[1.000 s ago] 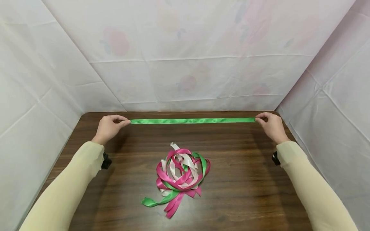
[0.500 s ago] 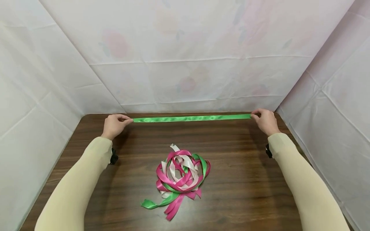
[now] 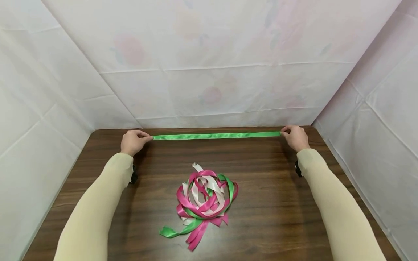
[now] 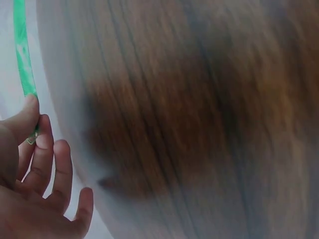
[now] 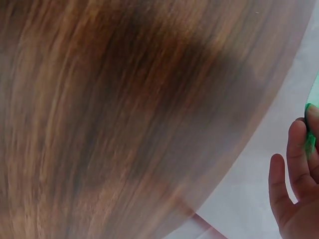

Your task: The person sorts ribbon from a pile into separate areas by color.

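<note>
A green satin ribbon (image 3: 215,136) is stretched nearly straight between my two hands, near the table's far edge in the head view. My left hand (image 3: 133,142) pinches its left end between thumb and index finger; in the left wrist view a short tip of the ribbon (image 4: 22,59) pokes out below the pinch, the other fingers loosely bent. The right end is pinched by my right hand (image 3: 296,137), partly cut off in the right wrist view. Closer to me lies a tangled pile of pink, white and green ribbons (image 3: 204,206), touched by neither hand.
The dark wood-grain table (image 3: 261,217) has white cloth walls at its back (image 3: 212,94) and on both sides. One green tail (image 3: 168,232) and several pink tails (image 3: 196,237) stick out from the pile toward the front.
Both hands have moved inward, toward each other, still pinching the green ribbon's ends. The span of ribbon between them looks shorter in the head view. The ribbon pile has stayed put.
</note>
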A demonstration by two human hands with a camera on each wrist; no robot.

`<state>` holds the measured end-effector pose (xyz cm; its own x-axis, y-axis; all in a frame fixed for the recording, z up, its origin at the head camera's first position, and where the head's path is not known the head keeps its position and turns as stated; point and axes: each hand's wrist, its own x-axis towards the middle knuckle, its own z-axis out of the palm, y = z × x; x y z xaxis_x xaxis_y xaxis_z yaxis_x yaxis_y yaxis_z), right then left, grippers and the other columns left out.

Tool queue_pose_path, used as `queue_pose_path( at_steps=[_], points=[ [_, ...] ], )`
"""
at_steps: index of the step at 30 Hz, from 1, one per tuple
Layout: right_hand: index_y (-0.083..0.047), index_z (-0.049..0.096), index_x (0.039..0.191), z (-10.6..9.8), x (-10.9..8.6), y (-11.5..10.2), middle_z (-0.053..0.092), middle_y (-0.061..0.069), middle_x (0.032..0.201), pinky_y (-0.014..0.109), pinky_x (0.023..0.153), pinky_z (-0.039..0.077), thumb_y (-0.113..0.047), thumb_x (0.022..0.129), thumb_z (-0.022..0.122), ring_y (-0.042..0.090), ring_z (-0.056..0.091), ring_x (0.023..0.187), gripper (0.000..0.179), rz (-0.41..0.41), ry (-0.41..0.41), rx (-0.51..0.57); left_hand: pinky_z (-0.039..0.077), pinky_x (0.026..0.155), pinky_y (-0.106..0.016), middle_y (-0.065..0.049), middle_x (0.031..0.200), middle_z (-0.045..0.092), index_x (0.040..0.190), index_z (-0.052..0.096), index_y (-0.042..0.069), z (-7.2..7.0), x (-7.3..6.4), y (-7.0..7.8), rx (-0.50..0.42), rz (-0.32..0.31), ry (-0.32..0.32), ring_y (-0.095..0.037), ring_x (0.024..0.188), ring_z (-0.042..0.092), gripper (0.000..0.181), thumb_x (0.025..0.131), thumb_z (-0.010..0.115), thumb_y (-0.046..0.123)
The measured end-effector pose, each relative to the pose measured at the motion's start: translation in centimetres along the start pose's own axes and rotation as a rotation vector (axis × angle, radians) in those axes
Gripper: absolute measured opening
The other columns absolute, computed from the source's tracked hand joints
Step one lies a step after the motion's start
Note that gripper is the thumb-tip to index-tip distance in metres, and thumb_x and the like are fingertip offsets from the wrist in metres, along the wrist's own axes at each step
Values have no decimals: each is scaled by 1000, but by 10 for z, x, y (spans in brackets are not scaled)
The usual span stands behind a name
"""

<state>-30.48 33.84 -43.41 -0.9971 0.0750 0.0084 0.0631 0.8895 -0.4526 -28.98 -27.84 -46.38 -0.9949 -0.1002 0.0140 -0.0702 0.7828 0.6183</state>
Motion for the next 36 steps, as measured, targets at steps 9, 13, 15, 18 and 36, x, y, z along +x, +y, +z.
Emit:
queue_pose_path(
  at_steps=[9, 13, 15, 18, 36],
  points=[
    [-4, 69, 119, 11, 4, 0, 68, 26, 124, 68, 97, 44, -23, 105, 59, 47, 63, 111, 26, 14, -11, -35, 39, 108, -65, -22, 110, 74, 113, 76, 5, 3, -3, 7, 62, -50, -6, -45, 108, 62, 37, 99, 68, 38],
    [-3, 70, 119, 15, 5, 2, 69, 26, 123, 70, 101, 42, -23, 106, 59, 48, 62, 113, 26, 42, -31, -41, 34, 110, -67, -23, 118, 71, 114, 76, 6, 7, -2, 7, 91, -61, -24, -47, 119, 57, 37, 100, 67, 39],
    [-3, 70, 119, 17, 4, 4, 69, 25, 123, 71, 102, 41, -22, 106, 58, 47, 62, 114, 26, 54, -41, -41, 33, 108, -67, -23, 122, 69, 114, 75, 6, 9, -2, 7, 102, -66, -31, -48, 121, 55, 37, 100, 66, 39],
    [-3, 70, 119, 21, 4, 6, 70, 25, 122, 69, 101, 43, -22, 106, 59, 46, 63, 110, 26, 62, -41, -35, 33, 108, -67, -23, 124, 68, 113, 75, 6, 11, -2, 7, 107, -75, -32, -48, 122, 54, 37, 100, 66, 39],
    [-1, 69, 119, 29, 0, 0, 70, 26, 122, 64, 97, 49, -25, 104, 63, 45, 65, 109, 30, 122, 15, -48, 25, 111, -72, -23, 123, 71, 117, 73, 5, 6, -6, 5, 43, -111, -45, -48, 122, 54, 37, 97, 71, 36]
  ],
)
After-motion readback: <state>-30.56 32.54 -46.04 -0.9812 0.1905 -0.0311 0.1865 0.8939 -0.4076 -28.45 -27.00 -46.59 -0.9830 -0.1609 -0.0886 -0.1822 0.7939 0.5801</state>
